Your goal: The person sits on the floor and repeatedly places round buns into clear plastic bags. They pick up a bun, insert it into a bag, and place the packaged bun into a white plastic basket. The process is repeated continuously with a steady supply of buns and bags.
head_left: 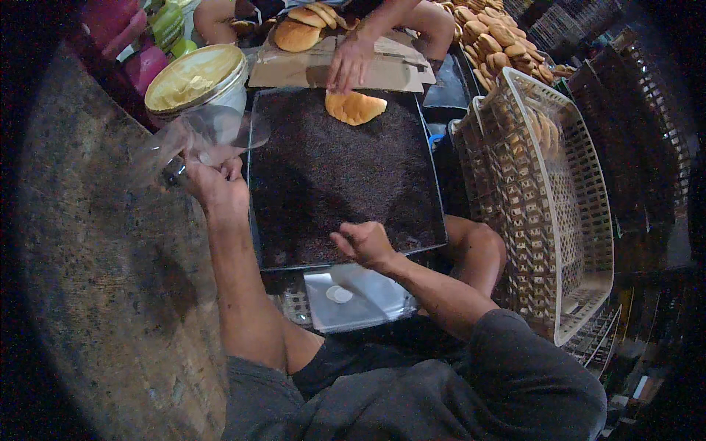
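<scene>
Pinching plastic bag (pixel 187 138) left of tray (pixel 294 265), likely avoiding its granules (pixel 368 169): left hand (pixel 217 185). Right hand (pixel 366 242): curled shut, over tray's near side.

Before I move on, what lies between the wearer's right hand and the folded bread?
In the head view, only a layer of dark granules lies between the right hand and the folded bread.

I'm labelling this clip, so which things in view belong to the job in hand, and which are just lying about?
Likely in the job:
clear plastic bag, in the left hand
dark tray, nearest the right hand
bread piece, on the tray, by a co-worker's hand

Seemingly just nearby:
pale plastic crate, untouched
pink plastic item, untouched
</scene>
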Demonstrator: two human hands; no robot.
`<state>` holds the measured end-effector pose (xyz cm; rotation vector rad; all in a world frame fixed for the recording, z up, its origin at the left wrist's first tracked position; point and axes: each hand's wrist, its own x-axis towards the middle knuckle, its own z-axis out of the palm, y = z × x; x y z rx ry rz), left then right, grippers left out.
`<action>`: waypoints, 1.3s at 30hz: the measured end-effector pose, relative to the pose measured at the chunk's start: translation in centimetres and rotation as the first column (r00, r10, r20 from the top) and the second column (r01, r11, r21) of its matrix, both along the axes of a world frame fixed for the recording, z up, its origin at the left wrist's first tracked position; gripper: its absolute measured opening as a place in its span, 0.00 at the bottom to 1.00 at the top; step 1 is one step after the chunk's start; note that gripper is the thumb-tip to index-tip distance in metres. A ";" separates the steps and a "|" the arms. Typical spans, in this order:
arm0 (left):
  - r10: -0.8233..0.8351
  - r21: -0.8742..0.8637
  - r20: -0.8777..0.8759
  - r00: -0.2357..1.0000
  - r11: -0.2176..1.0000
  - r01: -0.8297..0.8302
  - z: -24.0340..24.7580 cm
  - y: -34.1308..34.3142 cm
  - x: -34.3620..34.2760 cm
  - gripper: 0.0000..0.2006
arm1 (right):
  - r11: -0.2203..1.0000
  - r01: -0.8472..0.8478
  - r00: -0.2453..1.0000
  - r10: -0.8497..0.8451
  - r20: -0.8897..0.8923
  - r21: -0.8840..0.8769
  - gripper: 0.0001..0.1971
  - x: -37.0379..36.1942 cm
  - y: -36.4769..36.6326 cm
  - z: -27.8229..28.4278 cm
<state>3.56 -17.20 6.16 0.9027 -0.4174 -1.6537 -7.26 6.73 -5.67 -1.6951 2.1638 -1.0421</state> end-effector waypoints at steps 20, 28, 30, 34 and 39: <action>0.116 -0.282 0.302 0.946 0.959 -0.028 2.2 1.9 0.2 0.30 | 0.866 0.219 0.668 0.202 -0.716 0.449 0.18 -24.3 -21.5 0.5; 0.067 -0.294 0.148 0.987 0.956 -0.020 1.4 1.0 2.9 0.28 | 0.993 0.121 0.975 -0.119 -0.186 0.004 0.20 -18.8 -15.5 -0.6; 0.041 -0.266 0.077 0.996 0.964 -0.019 1.7 1.4 1.6 0.27 | 0.976 0.177 0.966 -0.197 -0.170 -0.127 0.25 -19.0 -12.2 -1.8; 0.068 -0.286 0.121 0.990 0.958 -0.031 0.8 0.9 0.6 0.27 | 0.918 0.396 0.879 -0.368 -0.303 0.035 0.26 -19.1 -9.3 -1.0; 0.048 -0.305 0.181 0.982 0.952 0.010 0.5 0.9 -0.3 0.27 | 0.946 0.321 0.863 -0.311 0.398 0.043 0.31 -18.9 -6.1 6.0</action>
